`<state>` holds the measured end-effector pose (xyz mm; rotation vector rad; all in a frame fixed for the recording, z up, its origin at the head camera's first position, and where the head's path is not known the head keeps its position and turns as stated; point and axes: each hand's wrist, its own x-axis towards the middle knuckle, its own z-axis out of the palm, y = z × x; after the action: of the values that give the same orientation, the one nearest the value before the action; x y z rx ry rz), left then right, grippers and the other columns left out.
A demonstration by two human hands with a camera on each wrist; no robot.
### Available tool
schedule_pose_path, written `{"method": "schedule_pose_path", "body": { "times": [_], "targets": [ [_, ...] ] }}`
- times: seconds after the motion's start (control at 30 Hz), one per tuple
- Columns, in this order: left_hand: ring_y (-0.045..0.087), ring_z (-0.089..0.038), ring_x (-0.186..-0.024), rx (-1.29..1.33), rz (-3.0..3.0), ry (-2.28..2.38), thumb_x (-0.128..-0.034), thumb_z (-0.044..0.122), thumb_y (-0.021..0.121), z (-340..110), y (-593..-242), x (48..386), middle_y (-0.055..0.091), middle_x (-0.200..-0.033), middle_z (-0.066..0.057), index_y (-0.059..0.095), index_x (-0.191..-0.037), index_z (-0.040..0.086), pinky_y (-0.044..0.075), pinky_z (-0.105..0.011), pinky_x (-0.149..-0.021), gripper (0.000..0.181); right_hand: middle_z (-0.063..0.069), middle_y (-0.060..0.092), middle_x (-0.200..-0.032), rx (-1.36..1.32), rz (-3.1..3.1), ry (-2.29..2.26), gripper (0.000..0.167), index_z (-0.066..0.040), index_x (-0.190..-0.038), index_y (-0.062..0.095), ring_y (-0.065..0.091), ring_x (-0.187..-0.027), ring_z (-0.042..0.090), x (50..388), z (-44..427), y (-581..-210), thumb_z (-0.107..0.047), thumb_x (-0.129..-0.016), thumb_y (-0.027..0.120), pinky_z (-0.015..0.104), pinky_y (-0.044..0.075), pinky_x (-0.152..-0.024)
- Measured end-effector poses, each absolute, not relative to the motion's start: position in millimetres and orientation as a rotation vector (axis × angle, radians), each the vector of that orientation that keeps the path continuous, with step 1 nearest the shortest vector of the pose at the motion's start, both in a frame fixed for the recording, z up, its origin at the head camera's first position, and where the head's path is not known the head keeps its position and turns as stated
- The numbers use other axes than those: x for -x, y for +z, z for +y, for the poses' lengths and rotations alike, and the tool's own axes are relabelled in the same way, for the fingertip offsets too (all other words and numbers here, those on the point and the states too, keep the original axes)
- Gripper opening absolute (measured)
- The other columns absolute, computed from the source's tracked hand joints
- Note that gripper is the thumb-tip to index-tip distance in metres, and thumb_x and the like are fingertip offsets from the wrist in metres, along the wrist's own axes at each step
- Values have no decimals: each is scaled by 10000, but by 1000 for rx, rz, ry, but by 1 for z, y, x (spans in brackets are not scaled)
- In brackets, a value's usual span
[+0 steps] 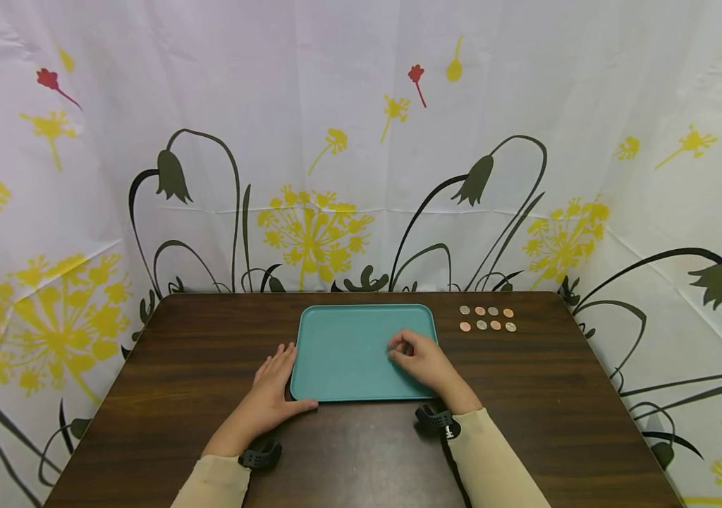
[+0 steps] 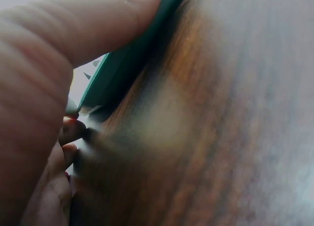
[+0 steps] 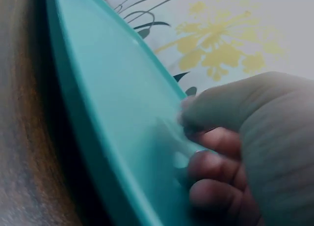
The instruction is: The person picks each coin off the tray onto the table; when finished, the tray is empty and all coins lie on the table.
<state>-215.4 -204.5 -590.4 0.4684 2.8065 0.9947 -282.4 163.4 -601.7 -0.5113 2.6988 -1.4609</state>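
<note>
A teal rectangular tray lies on the brown wooden table, its inner surface bare where it shows. My left hand rests at the tray's left side, fingers along the left edge and thumb at the near left corner; the left wrist view shows that thumb against the rim. Over the tray's right part is my right hand, fingers curled and thumb close to the index finger. No object is visible between those fingertips, though the thumb partly hides them in the right wrist view.
Several silver and copper coins lie in two rows on the table, right of the tray's far corner. A white curtain with flower prints hangs behind and on both sides. Black bands sit on both wrists.
</note>
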Motion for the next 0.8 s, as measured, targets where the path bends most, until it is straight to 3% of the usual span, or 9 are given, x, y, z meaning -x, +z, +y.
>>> {"method": "schedule_pose_path", "body": {
  "times": [0.13,0.27,0.37,0.43,0.6,0.8],
  "targets": [
    [79,-444,-1708,-456,2806,999,-882,608,865,-205,-591,215,130,-1828,-223,159,-1749,21,51,-695,-1339,1263,-8,718,-894,482,2691,-1646,78,-161,-1078,794,588,-615,108,282,166,-601,-207,-1016,805,269,531,-568],
    [77,-456,-1705,-432,2793,1007,-882,595,873,-205,-590,214,118,-1828,-230,150,-1752,30,45,-704,-1337,1265,213,713,-883,362,2514,-2050,198,-35,-1126,795,564,-475,175,282,174,-597,-183,-998,825,318,532,-448],
    [75,-462,-1704,-428,2786,1013,-882,590,875,-204,-589,214,117,-1827,-235,150,-1753,33,44,-708,-1336,1263,308,657,-817,300,2483,-2267,162,-20,-1067,797,545,-462,184,285,186,-597,-147,-977,841,295,509,-443],
    [76,-462,-1704,-430,2786,1012,-883,595,872,-204,-588,214,116,-1827,-236,151,-1753,33,46,-708,-1336,1263,265,637,-800,260,2562,-2303,98,-50,-1015,800,540,-483,161,287,195,-599,-121,-966,848,260,488,-442],
    [77,-456,-1705,-429,2787,1010,-880,611,867,-204,-589,215,114,-1830,-227,157,-1753,36,50,-704,-1337,1265,98,652,-898,159,2847,-2179,52,-62,-971,804,539,-696,103,292,216,-603,-73,-953,851,182,457,-589],
    [77,-455,-1706,-434,2789,1005,-877,626,863,-204,-591,216,116,-1831,-222,158,-1753,36,55,-701,-1339,1269,112,759,-904,-85,2989,-1982,122,-77,-972,806,600,-737,70,292,249,-602,-150,-929,894,155,474,-631]
  ]
}}
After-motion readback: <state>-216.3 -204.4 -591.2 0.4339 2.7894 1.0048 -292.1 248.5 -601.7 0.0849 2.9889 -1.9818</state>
